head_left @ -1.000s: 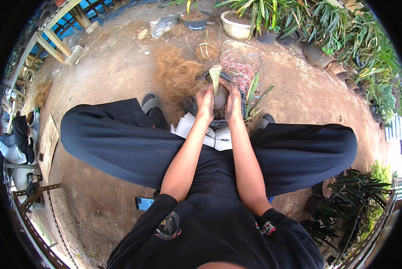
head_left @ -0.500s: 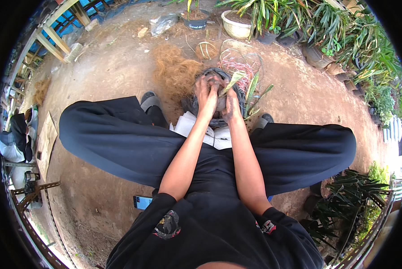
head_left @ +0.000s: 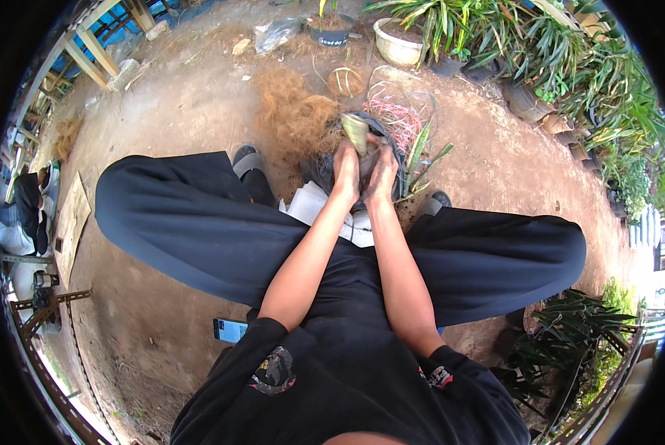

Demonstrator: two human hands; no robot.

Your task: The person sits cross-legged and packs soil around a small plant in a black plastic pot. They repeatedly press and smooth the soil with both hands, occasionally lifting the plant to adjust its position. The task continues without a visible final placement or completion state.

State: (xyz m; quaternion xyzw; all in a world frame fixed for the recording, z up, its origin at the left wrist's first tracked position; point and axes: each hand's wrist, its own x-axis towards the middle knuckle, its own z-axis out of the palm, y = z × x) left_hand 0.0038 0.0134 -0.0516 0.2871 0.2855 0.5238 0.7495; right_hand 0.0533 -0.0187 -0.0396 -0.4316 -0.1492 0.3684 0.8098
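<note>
My left hand (head_left: 346, 169) and my right hand (head_left: 381, 173), both soiled with dark earth, are cupped close together between my legs. They close round the soil-covered base of a small plant, whose broad pale-green leaf (head_left: 355, 132) stands up beyond my fingers, smeared by motion. The base itself is mostly hidden by the hands. Beneath and around them lies a black plastic bag (head_left: 316, 172). Longer green leaves (head_left: 419, 152) stick out just right of my right hand. White sacking (head_left: 308, 202) lies nearer to me, under my forearms.
Brown coconut fibre (head_left: 291, 111) is heaped beyond my left hand, with a fibre ball (head_left: 345, 81) farther off. Tangled pink string (head_left: 396, 111) lies beyond the bag. A white pot (head_left: 397, 49) and a black pot (head_left: 331, 34) stand at the back. A phone (head_left: 230, 330) rests by my left side.
My hands have drawn closer together. The pale leaf has swung left and now stands more upright between them. My left fingers have moved down off the top of the soil.
</note>
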